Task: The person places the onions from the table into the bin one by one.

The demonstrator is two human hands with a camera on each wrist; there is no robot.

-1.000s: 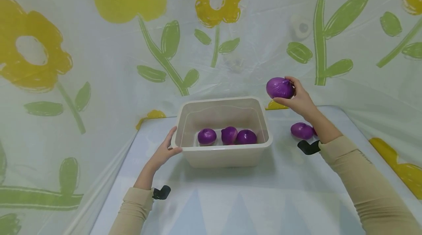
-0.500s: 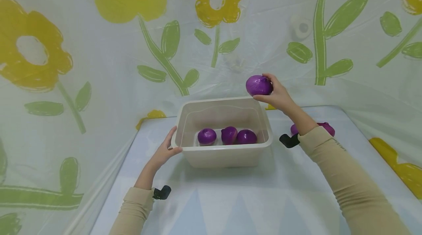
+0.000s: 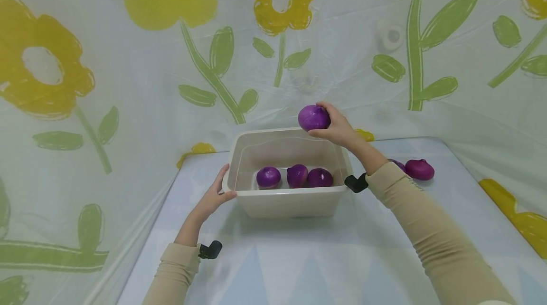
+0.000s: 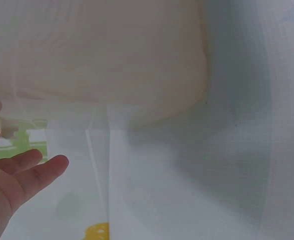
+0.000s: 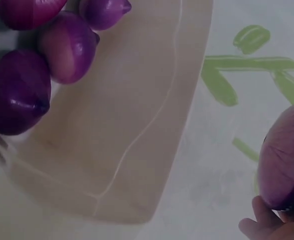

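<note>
My right hand (image 3: 338,128) grips a purple onion (image 3: 312,118) above the back rim of a cream plastic bin (image 3: 286,203). In the right wrist view the same onion (image 5: 285,160) sits at the right edge, with fingertips under its lower end. Several more purple onions (image 3: 268,177) lie on the bin's floor. My left hand (image 3: 213,197) rests at the bin's left front corner, its thumb at the front rim and fingers along the side. The left wrist view shows those fingers (image 4: 36,176) straight and spread. Right of the bin, an onion (image 3: 419,170) lies on the table, another partly hidden behind my right sleeve.
The table (image 3: 273,257) has a pale cover with light blue triangles. A white curtain (image 3: 145,67) with yellow flowers and green leaves hangs right behind it and to its left. A dark wrist mount (image 3: 210,250) juts from my left cuff.
My right hand has carried the onion leftward, from right of the bin to over its back rim. The left hand and the bin have stayed in place.
</note>
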